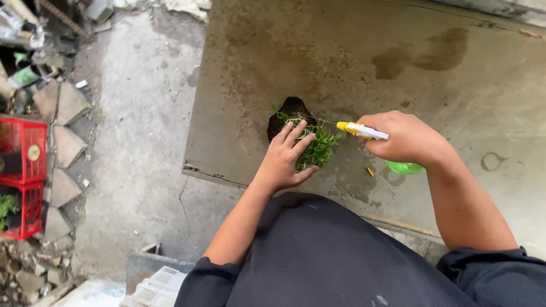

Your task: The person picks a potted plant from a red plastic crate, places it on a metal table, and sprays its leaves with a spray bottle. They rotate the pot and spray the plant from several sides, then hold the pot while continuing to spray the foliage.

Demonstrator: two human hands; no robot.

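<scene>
My left hand (284,156) grips a small plant with fine green leaves (319,149) and a dark clump of soil (291,111) at its roots, held over a concrete slab (352,62). My right hand (405,138) is closed around a spray bottle with a yellow and white nozzle (359,130) and a green body (404,167). The nozzle points left at the leaves, a few centimetres from them. My dark-clothed lap fills the bottom of the view.
Wet stains mark the slab at upper right. A cracked concrete floor (142,142) lies to the left. Red plastic crates (23,176), triangular stone pieces (65,148) and rubble line the left edge. A white basket (156,287) sits at bottom.
</scene>
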